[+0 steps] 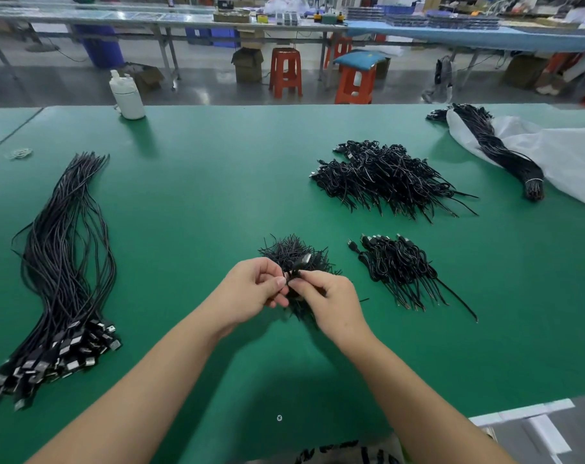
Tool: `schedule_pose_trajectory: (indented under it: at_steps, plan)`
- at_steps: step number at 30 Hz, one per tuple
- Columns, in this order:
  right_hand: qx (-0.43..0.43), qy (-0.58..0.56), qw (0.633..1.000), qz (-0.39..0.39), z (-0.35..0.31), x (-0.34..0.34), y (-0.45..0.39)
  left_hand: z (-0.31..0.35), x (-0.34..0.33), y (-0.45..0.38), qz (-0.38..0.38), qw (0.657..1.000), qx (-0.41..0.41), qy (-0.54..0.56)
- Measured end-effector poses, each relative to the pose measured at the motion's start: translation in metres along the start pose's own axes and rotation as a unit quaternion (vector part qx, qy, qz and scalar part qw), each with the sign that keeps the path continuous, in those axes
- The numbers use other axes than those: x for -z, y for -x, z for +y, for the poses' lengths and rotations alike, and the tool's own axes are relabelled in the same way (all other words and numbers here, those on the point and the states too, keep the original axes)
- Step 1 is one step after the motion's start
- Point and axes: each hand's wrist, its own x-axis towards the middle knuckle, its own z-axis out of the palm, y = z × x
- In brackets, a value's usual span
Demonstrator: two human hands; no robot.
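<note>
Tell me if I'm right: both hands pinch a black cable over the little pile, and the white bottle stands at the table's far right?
Not quite. The head view shows the bottle at the table's far left, not right. The rest holds: the left hand and right hand both pinch the cable over the pile.

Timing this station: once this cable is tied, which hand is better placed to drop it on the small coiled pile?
Probably the right hand: it pinches the cable, and the small pile lies on its side; the left hand would cross over.
</note>
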Motion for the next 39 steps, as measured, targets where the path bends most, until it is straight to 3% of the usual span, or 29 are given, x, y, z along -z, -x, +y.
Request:
schedule_pose_trajectory:
  at_steps: [3,7,12,17,19,24,29,34,39]
  plan:
    - [-0.041,-0.08,0.996,-0.018,-0.002,0.0,-0.003,0.001,-0.003,0.0,0.031,0.99,-0.063,-0.12]
    - [-0.102,-0.195,0.975,-0.023,-0.005,-0.002,-0.006,-0.001,-0.009,0.003,0.088,0.971,-0.115,-0.192]
    - [-0.149,-0.221,0.963,-0.03,-0.006,-0.003,-0.012,-0.009,-0.013,0.005,0.13,0.921,-0.211,-0.302]
    - [-0.179,-0.241,0.953,-0.031,-0.009,0.0,-0.012,-0.014,-0.013,0.004,0.14,0.844,-0.296,-0.426]
    - [-0.181,-0.221,0.957,-0.044,-0.009,0.002,-0.012,-0.017,-0.013,0.003,0.134,0.836,-0.311,-0.432]
    - [-0.16,-0.243,0.952,-0.094,-0.01,0.008,-0.013,-0.019,-0.01,0.004,0.132,0.919,-0.233,-0.291]
    - [-0.107,-0.218,0.963,-0.121,-0.01,0.008,-0.012,-0.011,-0.006,0.002,0.134,0.977,-0.102,-0.129]
    - [-0.06,-0.118,0.989,-0.06,-0.006,0.005,-0.011,-0.005,-0.004,0.002,0.085,0.994,-0.06,-0.039]
    - [0.005,0.041,0.998,-0.046,-0.004,0.013,-0.012,-0.007,0.003,0.006,0.048,0.988,-0.1,-0.11]
